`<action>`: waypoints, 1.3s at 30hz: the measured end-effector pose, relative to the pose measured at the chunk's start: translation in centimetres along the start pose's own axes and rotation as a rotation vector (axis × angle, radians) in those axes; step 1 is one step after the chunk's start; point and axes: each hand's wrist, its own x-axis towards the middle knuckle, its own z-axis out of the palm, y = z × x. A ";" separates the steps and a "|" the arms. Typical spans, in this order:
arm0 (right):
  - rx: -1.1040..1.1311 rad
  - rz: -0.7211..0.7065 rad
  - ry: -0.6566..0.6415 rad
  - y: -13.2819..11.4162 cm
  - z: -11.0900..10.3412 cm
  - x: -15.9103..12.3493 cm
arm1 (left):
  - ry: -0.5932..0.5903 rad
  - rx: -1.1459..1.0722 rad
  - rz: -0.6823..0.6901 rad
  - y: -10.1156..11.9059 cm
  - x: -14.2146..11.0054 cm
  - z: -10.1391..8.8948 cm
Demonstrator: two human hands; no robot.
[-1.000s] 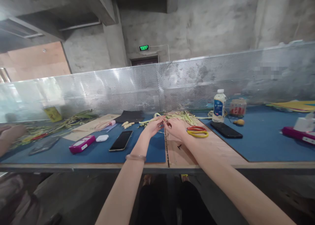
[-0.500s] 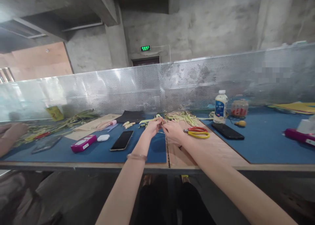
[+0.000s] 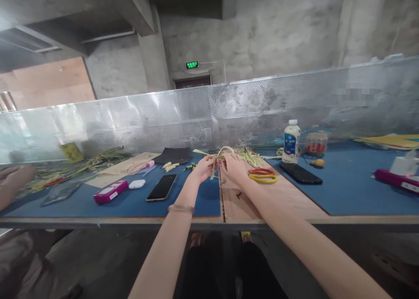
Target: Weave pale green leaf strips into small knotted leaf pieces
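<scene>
Over the seam between the blue mat and the brown board, my left hand point(image 3: 203, 169) is closed, its fingertips pinching pale green, flat plant-leaf strips point(image 3: 212, 171). My right hand point(image 3: 233, 168) meets it from the right, its fingers closed on the same strips. One strip end sticks out to the upper left, another hangs between the hands, and a loop arches above them. The exact grip of the fingertips is partly hidden. Just right of my right hand lies a tool with red and yellow loop handles point(image 3: 263, 178). Behind it is a pile of cut green strips point(image 3: 250, 157).
Left of my hands lie a phone point(image 3: 162, 187), a white case point(image 3: 137, 184) and a magenta device point(image 3: 111, 191). A bottle point(image 3: 291, 142), a black phone point(image 3: 300, 173) and a jar point(image 3: 316, 143) are right. A perforated metal screen point(image 3: 170, 115) stands behind. Another person's hand point(image 3: 16, 179) is far left.
The strips now show more between my hands: one end hangs down and a loop rises above. My hands have shifted only slightly. The view has moved a little.
</scene>
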 end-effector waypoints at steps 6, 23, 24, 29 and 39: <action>0.003 -0.007 -0.086 -0.3 0.0 -0.1 | 0.021 0.065 -0.001 0.0 0.2 -0.3; 0.002 -0.039 -0.211 -0.1 0.6 -0.3 | 0.191 0.396 0.136 -1.3 1.6 -1.8; 0.004 -0.041 -0.212 -0.2 0.5 -0.3 | 0.191 0.395 0.130 -1.3 1.6 -1.8; 0.011 -0.042 -0.221 -0.3 0.6 -0.3 | 0.183 0.359 0.111 -1.3 1.5 -1.6; 0.005 0.027 -0.193 -1.1 0.9 -0.3 | 0.239 0.254 0.184 -1.4 1.7 -1.1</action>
